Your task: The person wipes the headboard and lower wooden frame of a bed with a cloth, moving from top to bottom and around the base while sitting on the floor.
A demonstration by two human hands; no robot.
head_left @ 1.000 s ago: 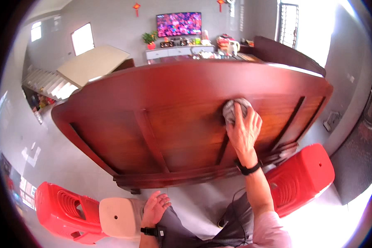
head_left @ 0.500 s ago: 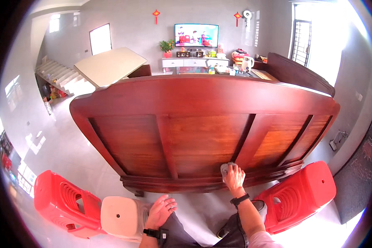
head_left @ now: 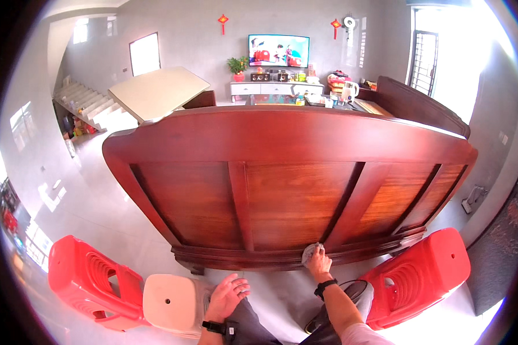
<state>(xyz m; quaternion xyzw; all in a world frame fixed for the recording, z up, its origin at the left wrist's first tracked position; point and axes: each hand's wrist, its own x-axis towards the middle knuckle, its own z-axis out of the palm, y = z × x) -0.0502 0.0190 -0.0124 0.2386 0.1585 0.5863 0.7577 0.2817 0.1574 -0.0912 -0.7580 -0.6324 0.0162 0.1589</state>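
Observation:
A large dark red wooden bench back with framed panels stands across the view in front of me. My right hand is closed on a grey cloth and presses it against the lower moulding, below the panel beside an upright slat. My left hand hangs over my knee beside the beige stool, fingers loosely spread and nothing in them. It is apart from the wood.
Red plastic stools stand at the left and right. Beyond the bench are a beige tabletop, a lit television, a white cabinet and a kettle. Stairs rise at far left.
My right hand has moved the cloth down and slightly left, from the panel's lower edge onto the moulding. The view has shifted slightly; my left hand stays by my knee.

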